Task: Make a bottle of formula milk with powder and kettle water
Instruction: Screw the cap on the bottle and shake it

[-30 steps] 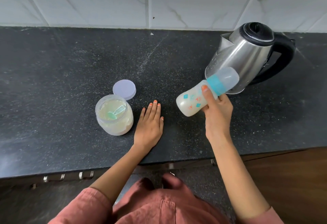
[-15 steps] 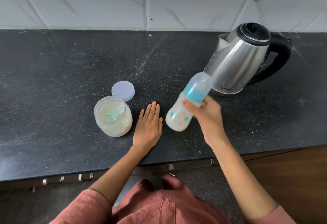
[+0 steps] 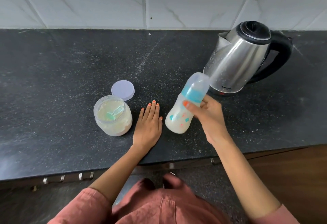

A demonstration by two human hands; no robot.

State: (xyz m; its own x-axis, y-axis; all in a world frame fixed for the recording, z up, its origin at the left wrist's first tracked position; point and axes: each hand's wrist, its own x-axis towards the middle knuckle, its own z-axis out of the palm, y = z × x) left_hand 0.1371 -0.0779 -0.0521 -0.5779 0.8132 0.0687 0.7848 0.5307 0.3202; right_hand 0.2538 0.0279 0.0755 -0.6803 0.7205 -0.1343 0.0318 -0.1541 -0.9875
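- Black stone counter runs below a white tiled wall.
- Steel kettle stands at right rear, black handle turned right.
- Open jar of powder sits left of centre.
- Bottle, capped and milky, is held tilted in front of the kettle, cap end toward it.
- Right hand grips the bottle's neck, fingers curled round it.
- Left hand lies flat on the counter, fingers straight, between jar and bottle.
- Lid rests just behind the jar.
- Scoop lies in the powder.
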